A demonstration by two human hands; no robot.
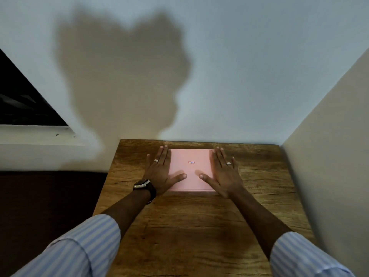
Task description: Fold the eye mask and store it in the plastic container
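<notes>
A pink plastic container (pixel 190 168) is seen lying on the wooden table (pixel 199 226), near the far edge by the wall, with its lid shut and a small label (pixel 191 162) at the middle of the top. The left hand (pixel 161 172) is laid flat against the container's left side and the right hand (pixel 224 173) against its right side; both palms are spread, fingers extended, thumbs resting on the lid. Neither grip is closed around anything: both hands are open and merely pressed onto the box. The eye mask is not visible anywhere in view; whether it is already inside the closed container cannot be told.

Several risks can be judged from here. If the mask is inside, the lid may be left only partly seated, since it is pressed at the sides and not at the corners, and a strap could be trapped at the rim unseen. If the mask is still to be stored, the lid must be lifted, and with flat palms the smooth plastic could slip or the whole box could be pushed toward the wall. A wristwatch (pixel 144 185) and rings are worn, which might catch on fabric.
</notes>
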